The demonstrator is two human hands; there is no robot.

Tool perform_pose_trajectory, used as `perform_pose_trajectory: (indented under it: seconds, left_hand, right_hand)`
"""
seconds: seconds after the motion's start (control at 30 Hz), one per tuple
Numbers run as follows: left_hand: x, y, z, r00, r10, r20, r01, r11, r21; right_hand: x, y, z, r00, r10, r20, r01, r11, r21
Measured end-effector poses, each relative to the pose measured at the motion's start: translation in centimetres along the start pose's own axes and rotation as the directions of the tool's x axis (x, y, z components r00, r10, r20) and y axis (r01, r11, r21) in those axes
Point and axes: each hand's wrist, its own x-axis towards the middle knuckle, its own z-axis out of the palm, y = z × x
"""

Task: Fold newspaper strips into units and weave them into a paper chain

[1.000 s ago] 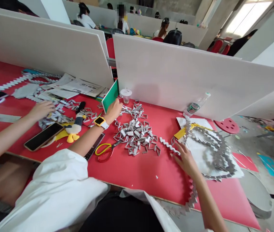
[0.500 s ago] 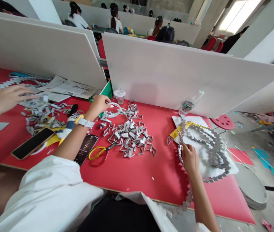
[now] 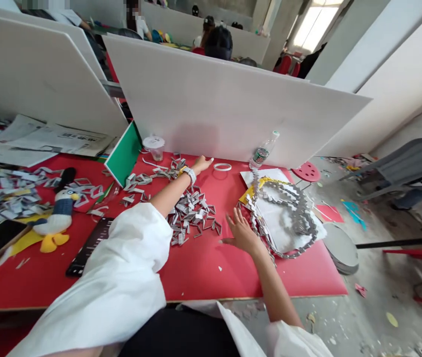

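Observation:
My left hand (image 3: pixel 202 163) reaches to the back of the red table, fingers stretched out and empty. Just right of its fingertips, a white ring like a roll of tape (image 3: pixel 222 167) lies flat, apart from the hand. My right hand (image 3: pixel 243 233) is open with spread fingers, just left of a long grey chain of folded paper links (image 3: pixel 309 223). The chain lies in loops over white sheets and a yellow strip (image 3: pixel 248 196). Between my hands is a heap of loose folded grey paper pieces (image 3: pixel 192 213), partly hidden by my left arm.
A plastic bottle (image 3: pixel 265 151) and a lidded cup (image 3: pixel 154 148) stand by the white partition (image 3: pixel 225 99). On the left are a knitted bird toy (image 3: pixel 60 215), two phones, newspapers (image 3: pixel 73 139) and more folded pieces (image 3: pixel 2 198). A round stool (image 3: pixel 339 248) stands right of the table.
My left hand has moved right and let go of the white ring, which now lies on the table. My right hand has released the chain and opened. The view has turned right.

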Motion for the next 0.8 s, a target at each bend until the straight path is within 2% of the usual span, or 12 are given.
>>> perform_pose_trajectory:
  seconds: [0.1, 0.2, 0.27, 0.33, 0.43, 0.5, 0.57, 0.63, 0.7, 0.8]
  left_hand:
    - [1.1, -1.4, -2.4, 0.992, 0.109, -0.061, -0.094, 0.972, 0.214]
    - [1.2, -4.0, -6.0, 0.98, 0.198, -0.006, -0.182, 0.908, 0.378]
    - [0.7, -5.9, -7.8, 0.971, 0.227, 0.071, -0.234, 0.858, 0.458]
    - [-0.1, -7.6, -8.9, 0.955, 0.248, 0.161, -0.296, 0.808, 0.509]
    - [-1.4, -9.3, -10.1, 0.919, 0.279, 0.278, -0.389, 0.752, 0.532]
    - [-1.9, -9.9, -11.0, 0.901, 0.314, 0.299, -0.431, 0.727, 0.535]
    - [-2.0, -10.0, -11.9, 0.898, 0.353, 0.261, -0.439, 0.713, 0.547]
    - [-1.6, -9.8, -12.5, 0.904, 0.377, 0.199, -0.421, 0.712, 0.562]
    - [-1.1, -9.4, -12.1, 0.91, 0.376, 0.177, -0.406, 0.717, 0.566]
    - [-1.1, -8.7, -9.9, 0.899, 0.358, 0.254, -0.438, 0.714, 0.546]
  right_hand:
    - [1.5, 0.9, 2.3, 0.991, 0.126, -0.038, -0.123, 0.99, 0.067]
    - [3.2, 1.4, 3.8, 0.983, 0.159, -0.096, -0.144, 0.979, 0.146]
    - [3.8, 1.1, 4.4, 0.992, 0.091, -0.092, -0.071, 0.977, 0.203]
    - [3.9, 0.5, 4.9, 0.997, -0.042, -0.064, 0.058, 0.964, 0.258]
    - [3.6, -0.4, 5.4, 0.975, -0.218, -0.036, 0.218, 0.921, 0.323]
    - [3.2, -0.6, 5.6, 0.969, -0.242, -0.039, 0.241, 0.907, 0.345]
    - [3.0, -0.7, 6.0, 0.976, -0.211, -0.048, 0.215, 0.918, 0.334]
    - [3.1, -0.8, 6.6, 0.982, -0.179, -0.061, 0.189, 0.938, 0.29]
    - [3.6, -1.0, 7.1, 0.983, -0.166, -0.078, 0.18, 0.953, 0.243]
    - [5.7, -1.8, 7.3, 0.983, -0.153, -0.103, 0.173, 0.959, 0.224]
